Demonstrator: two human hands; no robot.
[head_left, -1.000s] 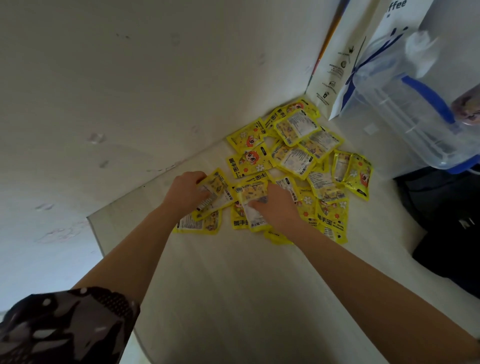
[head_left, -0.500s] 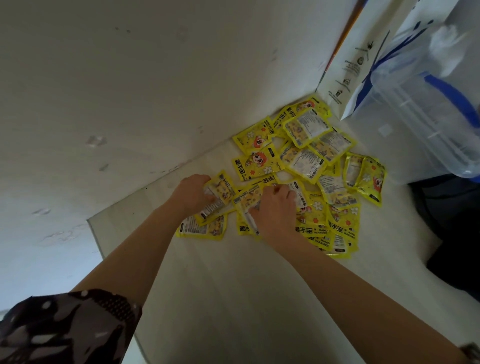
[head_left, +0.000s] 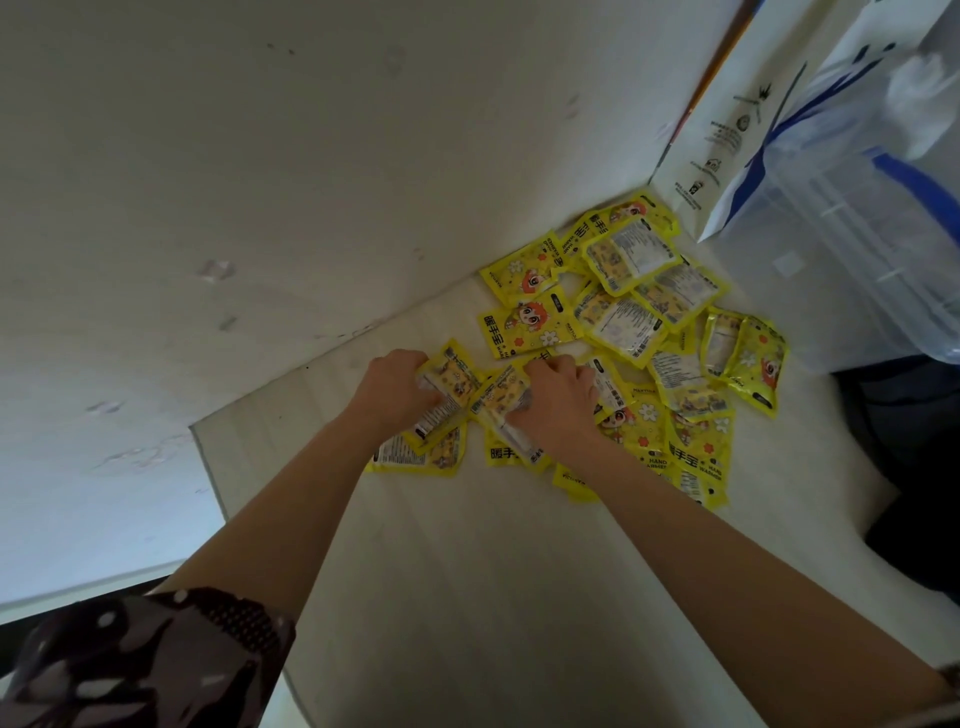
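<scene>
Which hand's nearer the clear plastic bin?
Right. The right hand grips a hand warmer packet mid-pile, closer to the clear plastic bin; the left hand holds another packet farther left.

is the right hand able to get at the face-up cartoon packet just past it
Probably yes: the cartoon packet lies mostly uncovered just beyond the right hand, with nothing between them, though that hand already grips a second packet.

Both bare forearms stretch forward and converge, so the hands end up close together. The left hand (head_left: 397, 387) lies knuckles up, fingers curled round the edge of a yellow packet (head_left: 449, 382). The right hand (head_left: 558, 402), its back toward the camera, bends its fingers down and pinches a second packet (head_left: 501, 410). A patterned sleeve (head_left: 145, 660) covers the left upper arm.
</scene>
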